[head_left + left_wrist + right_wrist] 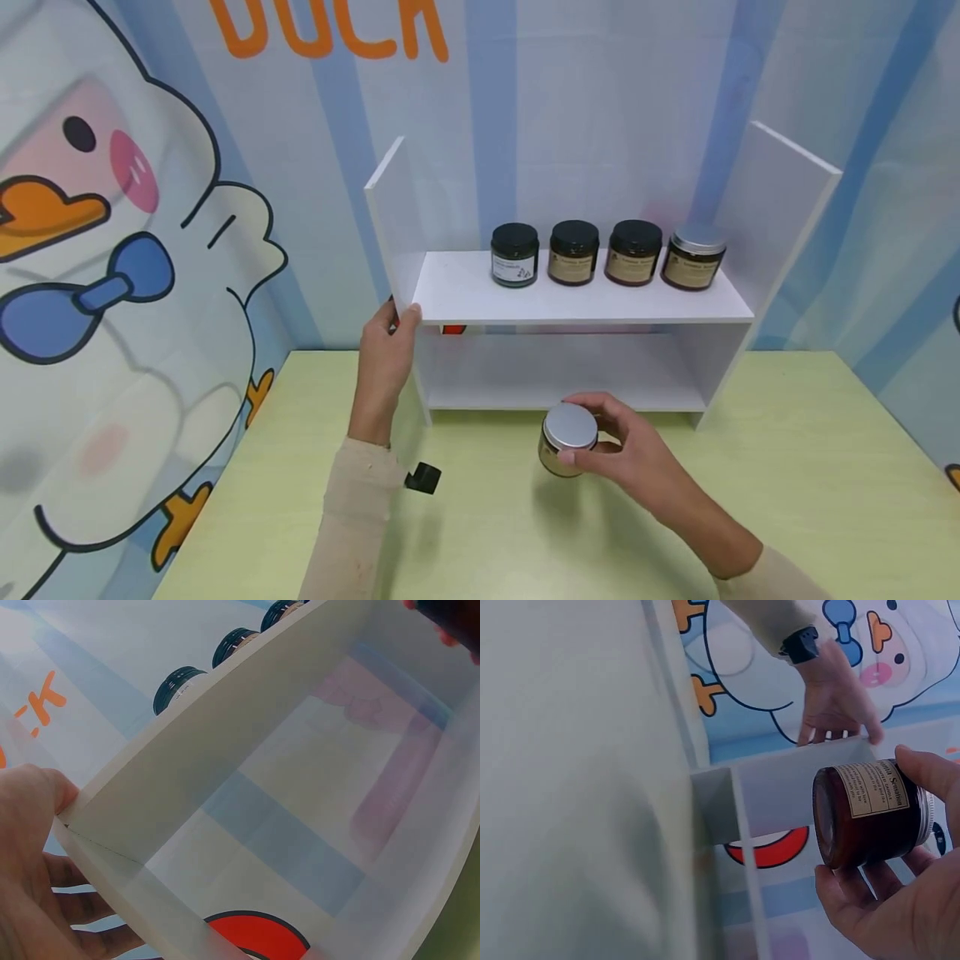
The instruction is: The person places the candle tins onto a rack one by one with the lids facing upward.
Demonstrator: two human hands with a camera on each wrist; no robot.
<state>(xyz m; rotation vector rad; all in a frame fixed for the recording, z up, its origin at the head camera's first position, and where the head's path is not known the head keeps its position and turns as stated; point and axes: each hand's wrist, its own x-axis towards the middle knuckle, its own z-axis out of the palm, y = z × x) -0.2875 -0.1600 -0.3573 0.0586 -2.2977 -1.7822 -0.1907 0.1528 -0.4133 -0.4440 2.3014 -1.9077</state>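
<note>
My right hand (633, 454) holds an amber glass jar (567, 437) with a silver lid and a tan label, above the table in front of the white shelf unit (577, 304). The thumb and fingers pinch the jar around its sides, as the right wrist view shows. My left hand (384, 354) grips the shelf unit's left side panel, its thumb (61, 791) at the front edge and its fingers along the outer face. On the upper board stand three black-lidded jars (573, 252) and, at the right end, one silver-lidded jar (693, 257).
The shelf unit has tall side panels (783, 196) and a lower compartment (562, 371). It stands on a pale yellow-green table (480, 533). Behind hangs a blue-striped cloth (600, 108) with a cartoon duck (112, 358). A small black device (423, 477) sits by the left wrist.
</note>
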